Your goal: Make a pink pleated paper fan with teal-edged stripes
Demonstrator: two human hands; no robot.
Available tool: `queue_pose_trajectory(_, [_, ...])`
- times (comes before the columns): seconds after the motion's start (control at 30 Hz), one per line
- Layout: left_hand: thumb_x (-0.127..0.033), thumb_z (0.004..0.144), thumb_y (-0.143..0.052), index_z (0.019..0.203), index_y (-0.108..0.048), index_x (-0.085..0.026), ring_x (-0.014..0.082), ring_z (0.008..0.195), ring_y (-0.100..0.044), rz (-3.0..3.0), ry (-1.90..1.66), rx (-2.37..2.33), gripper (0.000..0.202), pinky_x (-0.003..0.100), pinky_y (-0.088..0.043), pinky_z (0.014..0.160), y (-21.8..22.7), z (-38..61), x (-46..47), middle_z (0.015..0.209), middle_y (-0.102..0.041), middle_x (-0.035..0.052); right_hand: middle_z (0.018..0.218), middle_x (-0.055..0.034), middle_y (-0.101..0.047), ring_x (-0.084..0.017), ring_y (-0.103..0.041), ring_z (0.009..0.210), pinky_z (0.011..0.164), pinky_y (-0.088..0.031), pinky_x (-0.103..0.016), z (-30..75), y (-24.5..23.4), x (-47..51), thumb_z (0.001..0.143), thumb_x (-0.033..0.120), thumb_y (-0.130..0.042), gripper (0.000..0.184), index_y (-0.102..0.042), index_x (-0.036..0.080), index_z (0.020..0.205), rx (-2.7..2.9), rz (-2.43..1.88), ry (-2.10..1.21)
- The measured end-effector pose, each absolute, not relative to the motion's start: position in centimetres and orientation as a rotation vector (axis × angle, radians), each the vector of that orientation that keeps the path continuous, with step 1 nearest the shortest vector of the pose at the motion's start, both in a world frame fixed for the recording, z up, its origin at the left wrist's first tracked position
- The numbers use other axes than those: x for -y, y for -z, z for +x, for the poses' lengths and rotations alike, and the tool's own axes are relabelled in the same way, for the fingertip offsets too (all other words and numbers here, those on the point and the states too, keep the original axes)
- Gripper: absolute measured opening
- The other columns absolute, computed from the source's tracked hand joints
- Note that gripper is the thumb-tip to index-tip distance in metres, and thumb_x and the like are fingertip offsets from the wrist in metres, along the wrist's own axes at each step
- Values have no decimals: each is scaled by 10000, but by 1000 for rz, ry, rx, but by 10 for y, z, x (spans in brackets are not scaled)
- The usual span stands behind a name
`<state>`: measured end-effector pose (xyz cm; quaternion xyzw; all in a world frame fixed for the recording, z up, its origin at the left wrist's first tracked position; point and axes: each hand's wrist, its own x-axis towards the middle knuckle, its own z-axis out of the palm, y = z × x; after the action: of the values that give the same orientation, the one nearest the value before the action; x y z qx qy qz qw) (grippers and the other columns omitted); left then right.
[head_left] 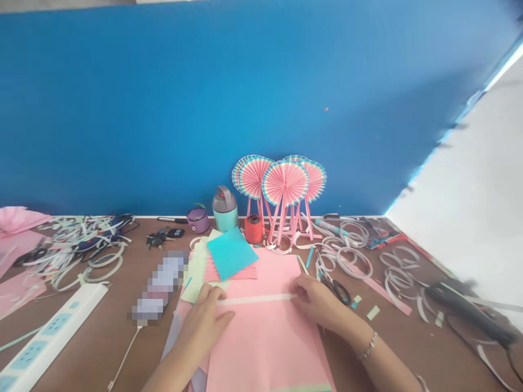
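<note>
A large sheet of pink paper [269, 343] lies in front of me on a stack of sheets. Across it runs a narrow white strip [257, 299], which looks like tape. My left hand [208, 316] rests at the strip's left end, its thumb apart from the fingers. At the other end, my right hand [312, 296] has its fingers closed on the strip near the sheet's right edge. Just beyond the strip are a blue paper square [232, 253], a pleated pink piece [212, 272] and pale green paper [198, 258].
Round pink paper fans [285, 182] stand against the blue wall [163, 109]. Scissors [339, 291] and white tape rolls [354, 262] lie to the right, with a black-handled tool [469, 310] farther out. On the left are a power strip [53, 337], keys [159, 238] and tangled strips [81, 239].
</note>
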<state>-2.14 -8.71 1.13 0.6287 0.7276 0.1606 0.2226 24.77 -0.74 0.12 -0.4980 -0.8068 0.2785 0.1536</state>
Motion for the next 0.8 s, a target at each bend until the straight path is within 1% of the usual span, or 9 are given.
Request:
queue_pose_trajectory(0.1, [-155,720,-480,800,-475,-215,205,918,-545,1794,-536,-1956,100,303,-418,738,-17,-20,86,967,-507,36,827,-53,-554,-186,-528,781,714,-409,-301,248,3,6,692,89,-456,136,-546,168,757,2323,-1384,-778])
queue_pose_trajectory(0.17, [-117,706,-459,725,-454,-216,205,917,-526,1823,-624,-1882,100,305,-395,765,-22,-19,85,887,-521,23,925,-72,-565,-203,-533,869,770,-414,-319,246,4,6,687,91,-472,206,-562,169,856,2282,-1318,-814])
queue_pose_trajectory(0.27, [-162,726,-482,674,-452,-215,187,790,-523,1717,-746,-1718,80,291,-379,722,-30,-19,80,741,-526,-11,1064,-82,-576,-217,-522,989,861,-401,-336,245,4,5,720,166,-536,317,-568,187,1035,2166,-1220,-976])
queue_pose_trajectory(0.33, [-208,725,-526,670,-483,-210,169,728,-512,1586,-860,-1595,71,268,-366,675,-36,-18,74,694,-528,-27,990,-68,-614,-209,-549,920,817,-420,-318,244,4,4,748,266,-570,251,-599,187,984,2073,-1212,-1114])
queue_pose_trajectory(0.4, [-234,690,-586,658,-525,-199,156,702,-502,1443,-996,-1500,78,250,-351,644,-39,-17,65,680,-543,-33,797,-39,-626,-183,-557,762,696,-429,-283,245,3,1,758,356,-576,190,-616,176,804,1998,-1207,-1230])
queue_pose_trajectory(0.5, [-280,646,-646,651,-576,-182,133,626,-483,1268,-1112,-1450,120,236,-338,596,-37,-14,50,627,-549,-39,638,-9,-572,-149,-512,636,601,-395,-254,250,2,-5,737,454,-587,303,-565,169,638,1896,-1202,-1277])
queue_pose_trajectory(0.63, [-358,605,-697,651,-626,-159,126,568,-491,1147,-1143,-1404,217,237,-357,579,-24,-14,37,557,-568,-30,543,20,-482,-114,-427,540,520,-337,-238,259,2,-14,663,537,-622,402,-498,169,556,1749,-1303,-1211])
queue_pose_trajectory(0.7, [-392,591,-717,664,-647,-156,138,602,-530,1090,-1167,-1371,257,245,-390,619,-18,-16,36,584,-614,-12,522,30,-447,-101,-391,516,497,-311,-232,264,3,-17,649,548,-630,421,-479,169,541,1688,-1331,-1198])
queue_pose_trajectory(0.8, [-421,593,-731,712,-674,-156,167,690,-584,1024,-1177,-1317,296,264,-425,690,-14,-19,39,663,-673,19,541,32,-447,-96,-383,516,494,-306,-225,266,3,-19,670,559,-612,418,-504,164,588,1637,-1306,-1250])
